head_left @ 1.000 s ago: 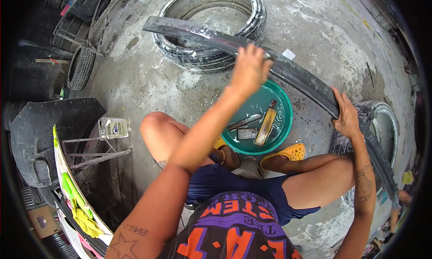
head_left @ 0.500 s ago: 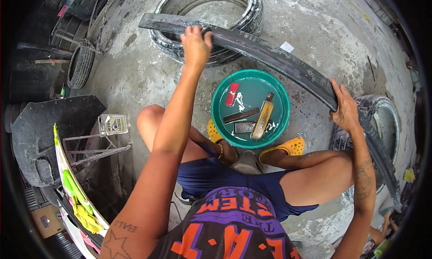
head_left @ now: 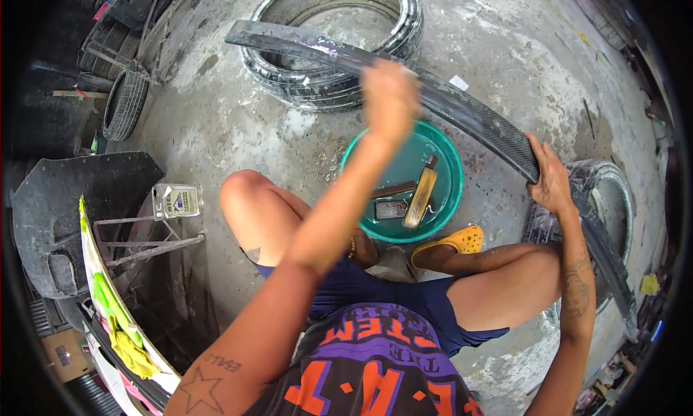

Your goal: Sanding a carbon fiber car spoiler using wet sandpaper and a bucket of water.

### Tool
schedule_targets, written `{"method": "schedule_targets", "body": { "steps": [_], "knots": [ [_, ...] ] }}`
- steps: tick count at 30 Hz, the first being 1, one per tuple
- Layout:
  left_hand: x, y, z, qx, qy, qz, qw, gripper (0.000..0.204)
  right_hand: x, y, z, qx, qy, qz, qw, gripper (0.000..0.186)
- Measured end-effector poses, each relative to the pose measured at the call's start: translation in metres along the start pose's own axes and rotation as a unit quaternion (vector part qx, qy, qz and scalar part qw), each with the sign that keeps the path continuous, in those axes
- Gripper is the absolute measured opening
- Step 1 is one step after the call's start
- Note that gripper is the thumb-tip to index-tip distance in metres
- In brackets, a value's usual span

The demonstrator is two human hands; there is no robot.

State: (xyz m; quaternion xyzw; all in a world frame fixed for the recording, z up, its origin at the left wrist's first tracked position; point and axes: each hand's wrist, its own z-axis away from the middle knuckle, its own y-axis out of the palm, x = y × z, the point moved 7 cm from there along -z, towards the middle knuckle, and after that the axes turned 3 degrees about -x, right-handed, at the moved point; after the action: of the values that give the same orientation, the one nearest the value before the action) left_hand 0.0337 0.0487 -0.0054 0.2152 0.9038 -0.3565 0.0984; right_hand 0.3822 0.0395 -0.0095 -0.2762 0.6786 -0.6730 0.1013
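Note:
A long, curved black panel (head_left: 476,116) with a woven carbon-fibre look and a wet sheen stretches across the view. Its far left part lies over a tire (head_left: 317,91); past my right wrist a dark length continues over a second tire (head_left: 613,178). My right hand (head_left: 552,178) grips the panel, fingers on its upper side. My left hand (head_left: 390,102), smeared by motion, presses on the panel's middle with curled fingers; a small dark block showed under it a moment earlier. Below sits a green basin (head_left: 460,174) of water holding a wooden block (head_left: 420,199) and several dark blocks.
On the left stand a dark panel (head_left: 65,214), a metal frame (head_left: 144,253), a clear plastic package (head_left: 178,201) and a white curved panel with a yellow glove (head_left: 133,351). Another tire (head_left: 125,107) leans farther back. A white scrap (head_left: 458,82) lies on the concrete floor.
My left hand has slid rightward along the panel, and its forearm now covers part of the basin and the red piece in it. My right hand keeps its hold.

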Motion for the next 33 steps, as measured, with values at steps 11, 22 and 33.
{"method": "schedule_targets", "body": {
  "steps": [11, 22, 33],
  "knots": [
    [0.131, -0.061, 0.012, -0.109, -0.16, -0.114, 0.974, 0.023, -0.003, -0.001, 0.001, -0.004, -0.003, -0.004, 1.0, 0.106],
    [0.023, 0.129, 0.245, 0.48, -0.172, 0.03, 0.86, 0.036, -0.011, -0.017, -0.026, 0.019, 0.01, 0.076, 0.997, 0.107],
    [0.1, -0.025, -0.014, -0.07, -0.051, 0.092, 0.992, 0.043, 0.005, -0.031, -0.051, -0.047, 0.012, -0.049, 0.998, 0.073]
  ]
}}
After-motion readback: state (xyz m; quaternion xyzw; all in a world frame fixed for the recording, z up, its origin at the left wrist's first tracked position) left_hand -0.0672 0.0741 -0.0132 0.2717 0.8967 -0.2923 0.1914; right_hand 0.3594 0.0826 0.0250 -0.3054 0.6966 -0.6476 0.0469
